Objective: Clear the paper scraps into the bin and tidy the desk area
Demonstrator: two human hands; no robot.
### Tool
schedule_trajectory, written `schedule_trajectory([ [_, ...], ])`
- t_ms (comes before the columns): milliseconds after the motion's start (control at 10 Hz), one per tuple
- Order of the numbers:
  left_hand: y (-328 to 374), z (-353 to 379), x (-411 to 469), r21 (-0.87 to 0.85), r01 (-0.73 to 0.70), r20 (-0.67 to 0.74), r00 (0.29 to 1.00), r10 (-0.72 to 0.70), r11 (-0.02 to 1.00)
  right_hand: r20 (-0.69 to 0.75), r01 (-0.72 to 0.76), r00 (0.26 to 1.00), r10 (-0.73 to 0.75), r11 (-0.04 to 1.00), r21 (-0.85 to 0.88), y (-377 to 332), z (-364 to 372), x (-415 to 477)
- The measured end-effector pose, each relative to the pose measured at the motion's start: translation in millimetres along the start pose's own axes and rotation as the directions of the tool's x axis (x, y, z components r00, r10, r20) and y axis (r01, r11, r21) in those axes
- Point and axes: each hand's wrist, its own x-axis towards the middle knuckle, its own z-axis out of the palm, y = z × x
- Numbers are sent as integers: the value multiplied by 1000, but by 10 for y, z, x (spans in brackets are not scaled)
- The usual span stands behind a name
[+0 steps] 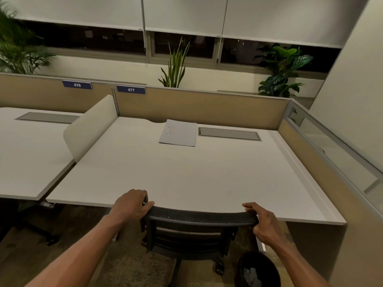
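Observation:
A black mesh office chair (199,217) stands tucked against the front edge of the white desk (186,175). My left hand (132,206) grips the left end of its backrest top. My right hand (263,220) grips the right end. A black round bin (259,270) sits on the floor at the lower right, with crumpled paper inside it. A flat stack of white paper sheets (178,132) lies at the back of the desk, near the partition.
A tan partition (196,108) labelled 477 runs behind the desk, and a glass-topped side panel (331,154) closes the right. A grey cable hatch (229,134) sits beside the sheets. A white divider (89,127) separates the neighbouring desk (27,154). Plants stand behind.

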Motion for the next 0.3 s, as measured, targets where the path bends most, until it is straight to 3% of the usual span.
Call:
schedule_trajectory([
  [100,28,-159,32,59,-40,17,999,39,997,221,53,975,1,969,-241,-133,-172,14],
  [200,65,-337,84,73,-49,3,999,49,996,277,75,960,41,915,-396,-365,-356,18],
  [300,153,-596,173,22,-68,-59,996,69,997,198,87,980,-5,909,-407,-692,-603,59],
])
